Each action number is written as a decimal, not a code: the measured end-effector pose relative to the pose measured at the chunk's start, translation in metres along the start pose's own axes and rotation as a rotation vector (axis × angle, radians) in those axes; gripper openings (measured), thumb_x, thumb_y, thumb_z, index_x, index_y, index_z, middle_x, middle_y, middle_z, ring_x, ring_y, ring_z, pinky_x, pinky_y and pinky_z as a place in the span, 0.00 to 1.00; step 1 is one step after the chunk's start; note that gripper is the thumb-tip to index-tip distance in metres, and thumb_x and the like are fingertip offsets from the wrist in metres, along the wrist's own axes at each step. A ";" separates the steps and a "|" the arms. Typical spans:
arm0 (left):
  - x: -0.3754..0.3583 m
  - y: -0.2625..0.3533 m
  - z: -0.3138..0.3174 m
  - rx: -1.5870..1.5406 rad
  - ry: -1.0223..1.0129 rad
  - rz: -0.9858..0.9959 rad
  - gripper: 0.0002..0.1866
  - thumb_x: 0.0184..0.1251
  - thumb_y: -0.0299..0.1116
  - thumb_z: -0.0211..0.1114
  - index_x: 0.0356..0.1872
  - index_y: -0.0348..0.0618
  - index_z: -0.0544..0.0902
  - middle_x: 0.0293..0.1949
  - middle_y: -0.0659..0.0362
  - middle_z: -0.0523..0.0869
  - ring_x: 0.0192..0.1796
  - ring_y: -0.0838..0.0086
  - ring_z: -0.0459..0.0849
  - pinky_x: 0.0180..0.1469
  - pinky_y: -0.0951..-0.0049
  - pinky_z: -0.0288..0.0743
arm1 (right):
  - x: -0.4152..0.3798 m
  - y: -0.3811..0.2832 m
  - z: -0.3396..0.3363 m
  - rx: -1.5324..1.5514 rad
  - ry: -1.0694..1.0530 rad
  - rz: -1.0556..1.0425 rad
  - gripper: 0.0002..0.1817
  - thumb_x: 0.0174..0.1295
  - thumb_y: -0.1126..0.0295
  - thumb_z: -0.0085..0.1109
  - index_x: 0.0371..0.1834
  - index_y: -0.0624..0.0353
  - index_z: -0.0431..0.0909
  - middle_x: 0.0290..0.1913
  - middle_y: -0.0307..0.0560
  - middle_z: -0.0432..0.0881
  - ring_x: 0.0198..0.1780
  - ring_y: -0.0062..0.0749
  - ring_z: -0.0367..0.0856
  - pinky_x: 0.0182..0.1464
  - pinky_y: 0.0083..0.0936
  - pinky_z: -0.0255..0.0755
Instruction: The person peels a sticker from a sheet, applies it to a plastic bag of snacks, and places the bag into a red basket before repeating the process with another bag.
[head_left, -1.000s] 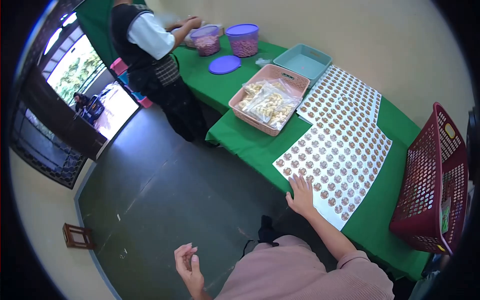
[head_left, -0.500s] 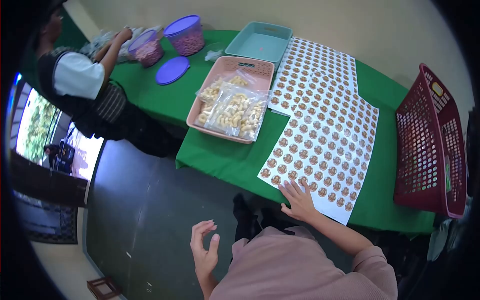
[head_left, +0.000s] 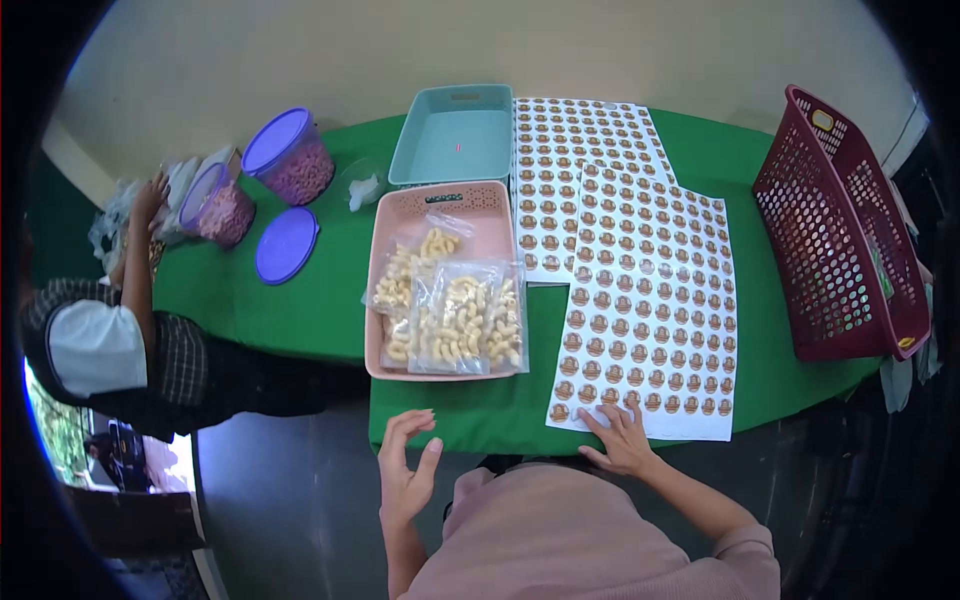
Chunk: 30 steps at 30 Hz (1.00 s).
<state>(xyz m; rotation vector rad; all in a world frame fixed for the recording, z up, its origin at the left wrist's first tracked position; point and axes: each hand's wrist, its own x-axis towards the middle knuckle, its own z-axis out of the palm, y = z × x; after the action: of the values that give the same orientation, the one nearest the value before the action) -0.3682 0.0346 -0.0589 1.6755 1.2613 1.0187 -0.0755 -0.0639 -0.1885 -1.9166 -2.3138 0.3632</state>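
My right hand (head_left: pixel 622 440) rests with spread fingers on the near edge of a white sheet of round brown stickers (head_left: pixel 650 300). My left hand (head_left: pixel 406 468) is raised off the table's front edge, thumb apart from the bent fingers, and I see nothing held in it. Just beyond it stands a pink tray (head_left: pixel 374 335) with several clear bags of pale, curved snack pieces (head_left: pixel 462 320). A second sticker sheet (head_left: pixel 545 190) lies partly beneath the nearer one.
Behind the pink tray is a teal tray (head_left: pixel 455 135). A maroon laundry basket (head_left: pixel 835 250) stands at the right. To the left are purple-lidded tubs (head_left: pixel 290 170), a loose purple lid (head_left: pixel 287 246) and a person (head_left: pixel 110 340) reaching toward plastic bags (head_left: pixel 115 215). Green cloth (head_left: pixel 330 325) covers the table.
The view has turned, so the table now appears squarer and closer to my left hand. My right hand stays on the sheet's near edge, and my left hand keeps much the same pose.
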 end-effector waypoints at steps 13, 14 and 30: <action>0.114 -0.046 0.034 0.388 -0.234 0.310 0.30 0.43 0.40 0.69 0.50 0.42 0.71 0.56 0.47 0.62 0.59 0.53 0.59 0.59 0.59 0.54 | 0.059 -0.036 -0.013 0.608 0.744 0.585 0.18 0.55 0.68 0.50 0.50 0.57 0.72 0.45 0.52 0.66 0.45 0.37 0.64 0.50 0.31 0.58; 0.120 -0.049 0.041 0.394 -0.174 0.268 0.32 0.44 0.40 0.68 0.51 0.39 0.69 0.56 0.46 0.60 0.60 0.52 0.58 0.59 0.59 0.54 | 0.062 -0.042 -0.019 0.655 0.834 0.609 0.14 0.54 0.71 0.52 0.45 0.59 0.75 0.45 0.51 0.66 0.43 0.35 0.66 0.47 0.29 0.61; 0.150 -0.038 0.036 0.359 -0.162 0.314 0.44 0.39 0.35 0.69 0.58 0.37 0.53 0.56 0.42 0.53 0.58 0.50 0.57 0.57 0.52 0.56 | 0.073 -0.069 -0.072 0.773 1.059 0.478 0.11 0.47 0.83 0.54 0.36 0.63 0.73 0.40 0.51 0.77 0.34 0.26 0.75 0.35 0.19 0.69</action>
<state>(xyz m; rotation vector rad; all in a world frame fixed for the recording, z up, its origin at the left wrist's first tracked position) -0.3207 0.1837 -0.0866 2.2395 1.1452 0.8446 -0.1381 0.0039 -0.1059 -1.5907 -0.8643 0.1566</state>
